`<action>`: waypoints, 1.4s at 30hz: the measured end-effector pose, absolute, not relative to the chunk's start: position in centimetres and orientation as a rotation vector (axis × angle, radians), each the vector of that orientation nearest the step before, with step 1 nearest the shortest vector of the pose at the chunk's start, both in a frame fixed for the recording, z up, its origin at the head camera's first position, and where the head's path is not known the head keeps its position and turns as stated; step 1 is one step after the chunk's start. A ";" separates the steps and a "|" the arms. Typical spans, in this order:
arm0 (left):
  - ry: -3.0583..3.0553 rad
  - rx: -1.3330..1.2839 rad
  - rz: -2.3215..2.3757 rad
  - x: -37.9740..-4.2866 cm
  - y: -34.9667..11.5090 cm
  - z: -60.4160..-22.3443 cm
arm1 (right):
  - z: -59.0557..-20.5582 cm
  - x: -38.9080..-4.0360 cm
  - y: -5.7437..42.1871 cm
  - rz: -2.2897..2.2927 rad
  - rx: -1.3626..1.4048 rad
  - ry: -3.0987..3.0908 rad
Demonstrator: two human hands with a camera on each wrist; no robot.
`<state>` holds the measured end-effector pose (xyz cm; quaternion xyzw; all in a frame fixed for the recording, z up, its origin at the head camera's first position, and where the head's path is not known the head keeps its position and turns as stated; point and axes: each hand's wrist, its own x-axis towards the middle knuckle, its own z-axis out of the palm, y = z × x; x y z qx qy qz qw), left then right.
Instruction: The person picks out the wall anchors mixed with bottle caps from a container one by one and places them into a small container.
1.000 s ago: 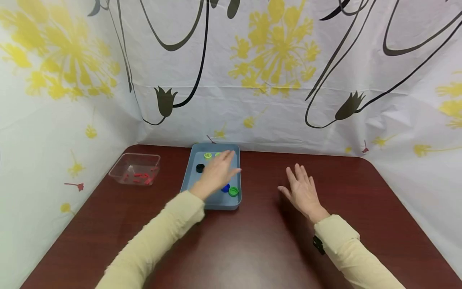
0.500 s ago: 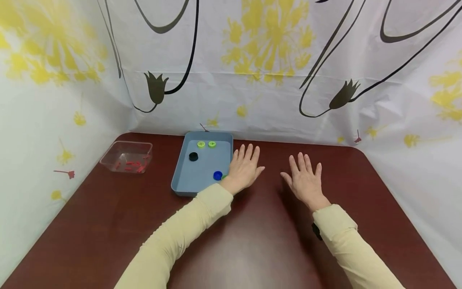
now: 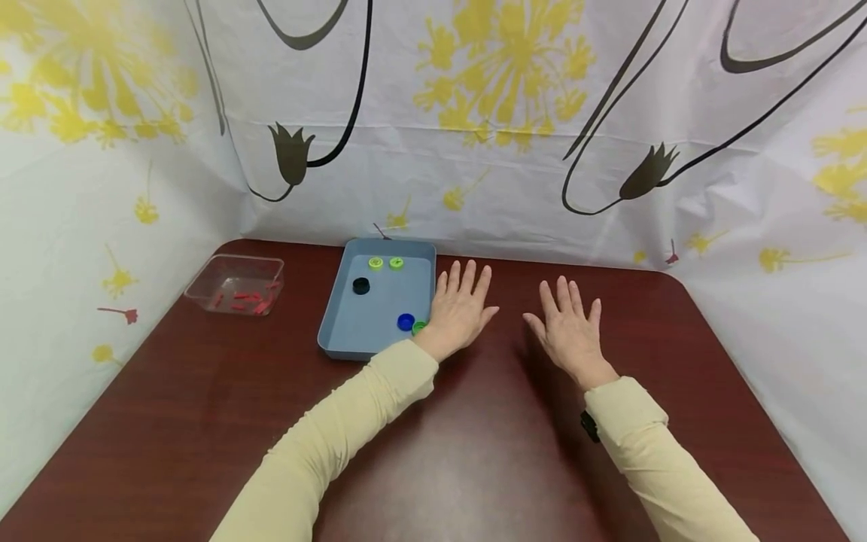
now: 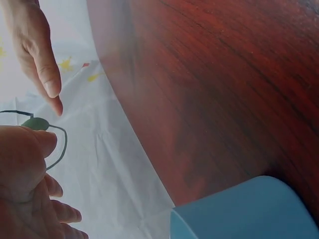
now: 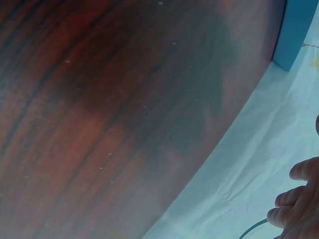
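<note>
In the head view my left hand [image 3: 458, 307] hovers by the right rim of a blue-grey tray [image 3: 366, 324], palm down with fingers spread and nothing held. To its right, my right hand [image 3: 567, 337] is held over the table with its fingers straight, also bare. Inside the tray lie two yellow-green round caps [image 3: 375, 263], a black cap [image 3: 361, 286] and a blue cap [image 3: 406, 322]. A green cap [image 3: 418, 327] is partly covered by my left wrist. In the left wrist view the left hand [image 4: 25, 184] shows at the lower left.
A clear plastic container [image 3: 233, 260] with several small red pieces [image 3: 249, 296] stands at the table's back left. The dark red wooden table [image 3: 440, 452] ends at a patterned white curtain [image 3: 515, 196] behind and on both sides. A dark band [image 3: 589, 427] shows at the right cuff.
My left hand has moved from over the tray rightward to its right side, uncovering most of the caps. The right hand stays nearly in place. The head view has tilted slightly down.
</note>
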<state>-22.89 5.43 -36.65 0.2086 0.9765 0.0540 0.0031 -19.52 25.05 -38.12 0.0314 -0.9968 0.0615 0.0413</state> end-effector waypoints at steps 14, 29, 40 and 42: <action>3.050 0.624 0.158 -23.3 5.0 -37.0 | -37.9 -19.8 24.5 0.250 0.131 -3.019; 3.028 0.598 0.112 -23.3 5.3 -37.1 | -38.5 -19.6 24.4 0.281 0.123 -3.039; 3.034 0.679 0.131 -21.4 4.2 -35.8 | -37.1 -17.8 23.9 0.357 0.170 -3.006; 3.027 0.754 0.200 -20.1 3.0 -35.4 | -37.2 -17.0 23.6 0.355 0.224 -2.968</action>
